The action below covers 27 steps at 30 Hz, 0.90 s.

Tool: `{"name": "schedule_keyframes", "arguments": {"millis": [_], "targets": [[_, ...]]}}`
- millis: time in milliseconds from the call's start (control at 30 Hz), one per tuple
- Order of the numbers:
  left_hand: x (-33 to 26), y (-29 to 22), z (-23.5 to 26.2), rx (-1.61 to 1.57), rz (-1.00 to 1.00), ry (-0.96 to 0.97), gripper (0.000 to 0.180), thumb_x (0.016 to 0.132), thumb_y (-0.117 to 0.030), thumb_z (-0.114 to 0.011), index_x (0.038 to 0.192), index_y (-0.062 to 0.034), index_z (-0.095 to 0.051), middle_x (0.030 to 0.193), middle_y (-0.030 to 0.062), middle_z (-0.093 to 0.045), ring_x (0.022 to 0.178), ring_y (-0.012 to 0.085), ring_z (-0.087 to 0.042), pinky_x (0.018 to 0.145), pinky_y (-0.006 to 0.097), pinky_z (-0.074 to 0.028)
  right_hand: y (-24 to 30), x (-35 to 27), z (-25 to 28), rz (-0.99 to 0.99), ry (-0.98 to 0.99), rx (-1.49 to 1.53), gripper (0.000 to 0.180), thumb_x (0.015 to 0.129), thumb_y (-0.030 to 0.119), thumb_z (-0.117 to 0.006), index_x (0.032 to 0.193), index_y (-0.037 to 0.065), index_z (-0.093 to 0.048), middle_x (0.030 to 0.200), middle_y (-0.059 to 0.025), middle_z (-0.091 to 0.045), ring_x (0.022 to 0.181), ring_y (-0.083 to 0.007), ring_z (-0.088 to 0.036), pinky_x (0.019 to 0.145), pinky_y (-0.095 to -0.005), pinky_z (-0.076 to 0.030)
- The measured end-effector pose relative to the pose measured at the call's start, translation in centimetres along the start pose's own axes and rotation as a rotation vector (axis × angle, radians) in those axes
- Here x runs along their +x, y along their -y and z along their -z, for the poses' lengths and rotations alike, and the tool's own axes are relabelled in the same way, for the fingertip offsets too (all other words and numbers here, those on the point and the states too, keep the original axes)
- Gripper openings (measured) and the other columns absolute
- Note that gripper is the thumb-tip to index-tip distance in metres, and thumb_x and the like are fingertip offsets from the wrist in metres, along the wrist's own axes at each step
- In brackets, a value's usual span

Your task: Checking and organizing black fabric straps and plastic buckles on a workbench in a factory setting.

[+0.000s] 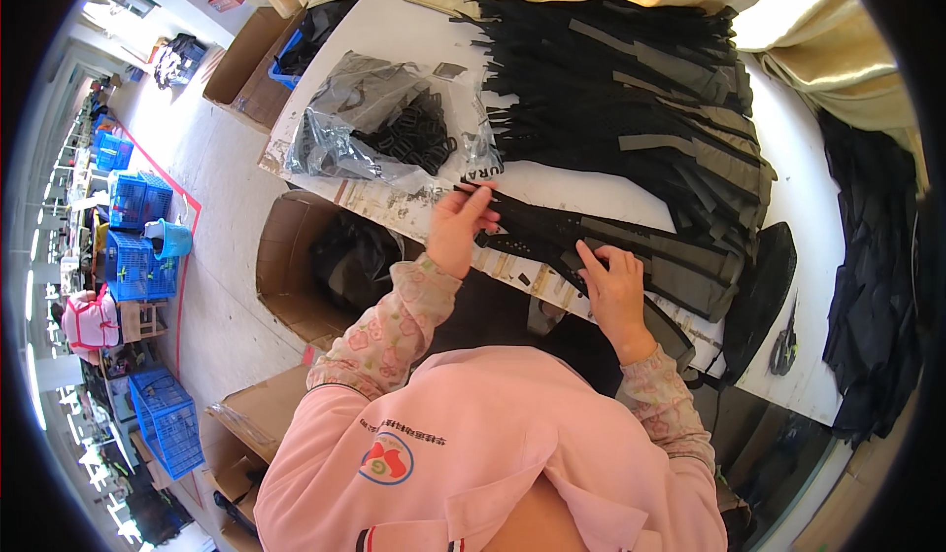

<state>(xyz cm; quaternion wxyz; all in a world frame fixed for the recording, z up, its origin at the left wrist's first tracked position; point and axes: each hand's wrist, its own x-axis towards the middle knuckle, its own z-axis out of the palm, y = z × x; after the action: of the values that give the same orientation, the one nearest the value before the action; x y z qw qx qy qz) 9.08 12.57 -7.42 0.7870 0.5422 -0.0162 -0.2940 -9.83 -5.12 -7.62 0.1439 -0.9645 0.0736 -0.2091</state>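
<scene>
My left hand (pixel 461 229) is over the table's near edge, beside a clear plastic bag of black buckles (pixel 404 138). Its thumb and fingers pinch the end of a black fabric strip (pixel 527 244) dotted with small holes. Farther right, my right hand (pixel 613 284) rests with its fingers stretched out, the index fingertip touching the strips. Under and around it lie more black and grey strips (pixel 680 268), side by side. A large heap of similar strips (pixel 611 89) covers the table behind them.
The white table (pixel 379 20) has a worn near edge. Scissors (pixel 783 345) lie at the right, near another black fabric pile (pixel 867 276). An open cardboard box (pixel 286 256) with dark contents stands left of my arm. Blue crates (pixel 143 266) line the floor at far left.
</scene>
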Motion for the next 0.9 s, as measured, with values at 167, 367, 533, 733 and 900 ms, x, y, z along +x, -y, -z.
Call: {"name": "schedule_keyframes", "arguments": {"millis": [167, 367, 533, 733, 900], "targets": [[-0.4, -1.3, 1.8, 0.006, -0.101, -0.028, 0.009, 0.089, -0.008, -0.065, 0.095, -0.0027, -0.061, 0.086, 0.0021, -0.063, 0.068, 0.0101, -0.061, 0.062, 0.024, -0.049, 0.1, 2.1, 0.7, -0.106, 0.001, 0.239, 0.039, 0.078, 0.009, -0.069, 0.117, 0.008, -0.062, 0.099, -0.0098, -0.057, 0.091, -0.0277, -0.055, 0.079, -0.0390, -0.044], [-1.7, -1.6, 1.1, 0.214, -0.217, 0.141, 0.007, 0.089, -0.006, -0.064, 0.095, -0.0025, -0.060, 0.084, 0.0026, -0.062, 0.071, 0.0093, -0.059, 0.066, 0.022, -0.047, 5.9, 9.8, -1.2, -0.041, -0.024, 0.775, 0.027, 0.084, 0.000, -0.062, 0.111, 0.001, -0.062, 0.095, -0.0141, -0.061, 0.085, -0.0289, -0.062, 0.077, -0.0352, -0.050], [2.9, -6.8, 3.5, 0.839, -0.572, -0.044, 0.012, 0.088, -0.013, -0.065, 0.092, -0.0014, -0.064, 0.081, 0.0040, -0.060, 0.077, 0.0133, -0.056, 0.070, 0.026, -0.045, 5.4, 9.9, -3.7, -0.112, 0.152, 0.974, 0.024, 0.087, -0.005, -0.057, 0.109, 0.001, -0.063, 0.079, -0.0108, -0.055, 0.072, -0.0203, -0.061, 0.066, -0.0286, -0.048], [8.8, -6.8, 6.4, 1.827, -0.563, 0.029, 0.027, 0.075, -0.024, -0.075, 0.094, -0.0067, -0.067, 0.090, 0.0107, -0.060, 0.093, 0.0301, -0.056, 0.078, 0.042, -0.046, 6.7, 10.9, -3.5, 0.019, 0.173, 0.862, 0.016, 0.086, 0.001, -0.063, 0.101, 0.001, -0.066, 0.078, -0.0092, -0.056, 0.066, -0.0206, -0.057, 0.061, -0.0298, -0.044], [9.5, -6.5, 7.1, 1.780, -0.552, 0.107, 0.028, 0.074, -0.022, -0.076, 0.096, -0.0080, -0.066, 0.093, 0.0103, -0.060, 0.094, 0.0306, -0.057, 0.078, 0.042, -0.047, 6.4, 11.1, -4.0, -0.055, 0.181, 0.884, 0.017, 0.086, 0.005, -0.065, 0.102, 0.001, -0.067, 0.078, -0.0084, -0.057, 0.067, -0.0185, -0.058, 0.061, -0.0265, -0.045]]}}
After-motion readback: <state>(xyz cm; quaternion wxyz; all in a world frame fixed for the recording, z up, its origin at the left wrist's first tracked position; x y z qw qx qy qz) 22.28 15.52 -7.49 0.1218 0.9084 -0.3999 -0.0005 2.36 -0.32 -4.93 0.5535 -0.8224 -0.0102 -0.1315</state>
